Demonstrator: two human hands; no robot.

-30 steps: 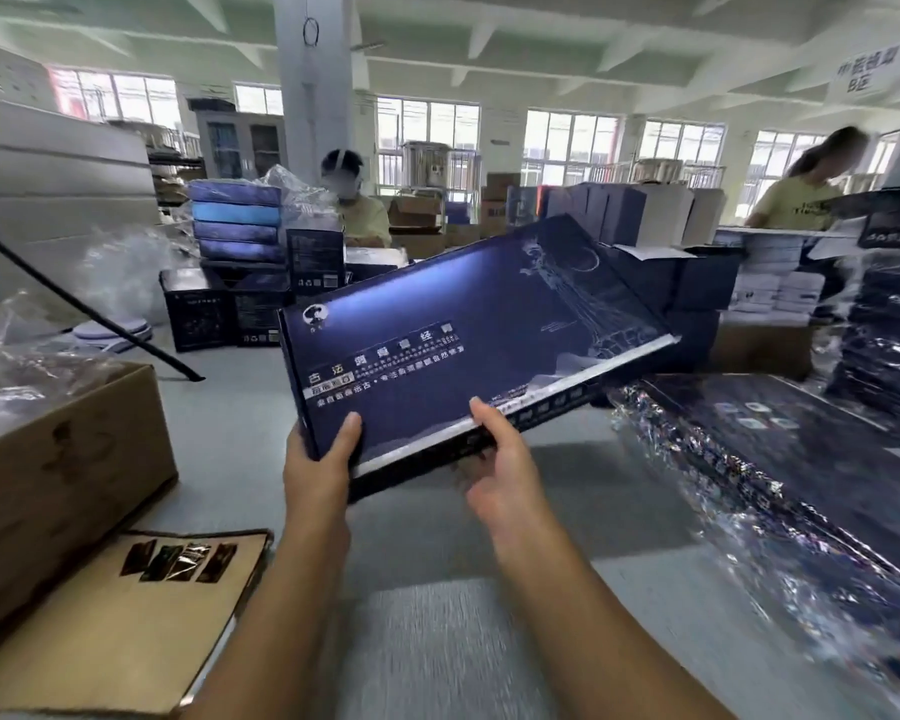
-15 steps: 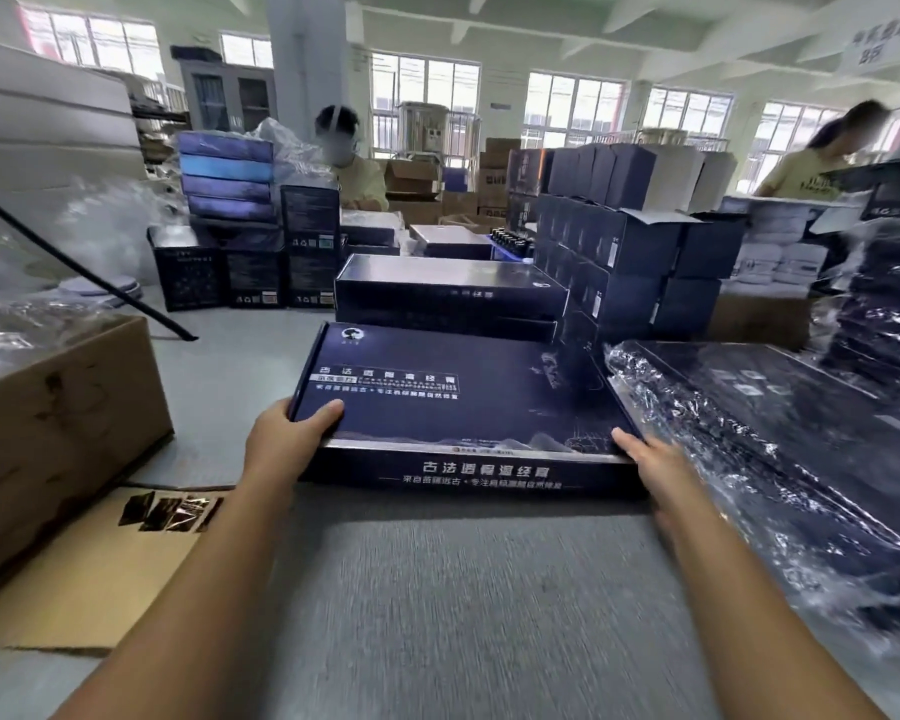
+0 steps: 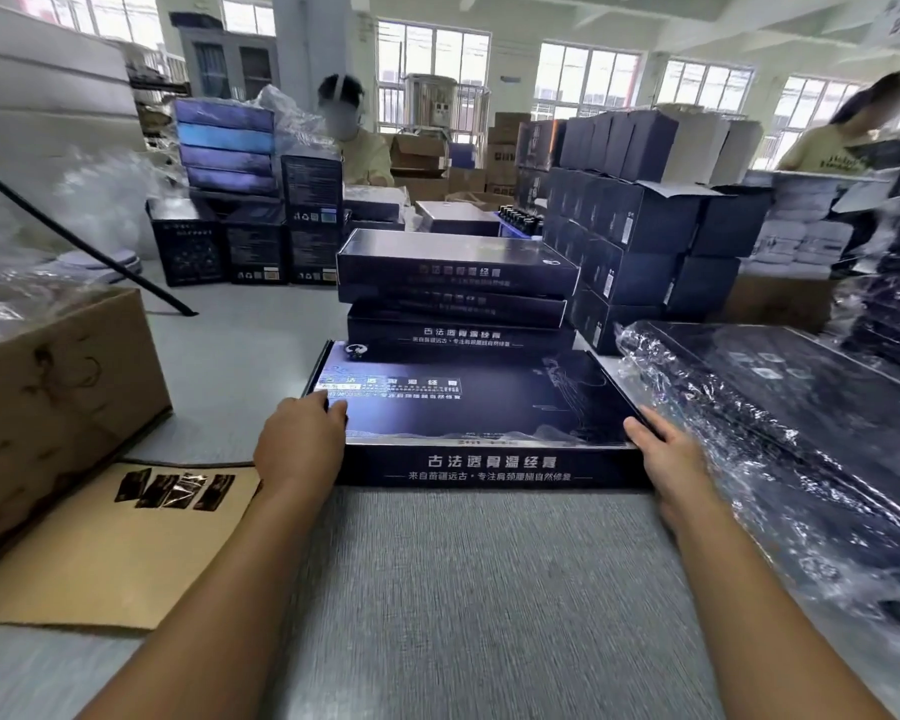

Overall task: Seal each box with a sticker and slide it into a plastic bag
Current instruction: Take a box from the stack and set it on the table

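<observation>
A flat dark blue box [image 3: 479, 407] with white lettering lies on the grey table [image 3: 489, 589] right in front of me. My left hand [image 3: 300, 444] grips its near left corner, fingers curled over the lid. At the near right corner my right hand [image 3: 666, 457] rests against the box's side with fairly straight fingers. Several dark foil stickers [image 3: 175, 491] sit on a brown cardboard sheet [image 3: 100, 563] to the left. On the right lie boxes wrapped in clear plastic bags [image 3: 780, 439].
Three more flat boxes [image 3: 458, 298] are stacked just behind the one I hold. A cardboard carton [image 3: 58, 397] with clear plastic in it stands at the left. Piles of dark cartons [image 3: 640, 226] fill the back, where two people work.
The box was held tilted in the air, then came down flat onto the table. Both hands slid to its near corners, and my view dropped and moved closer.
</observation>
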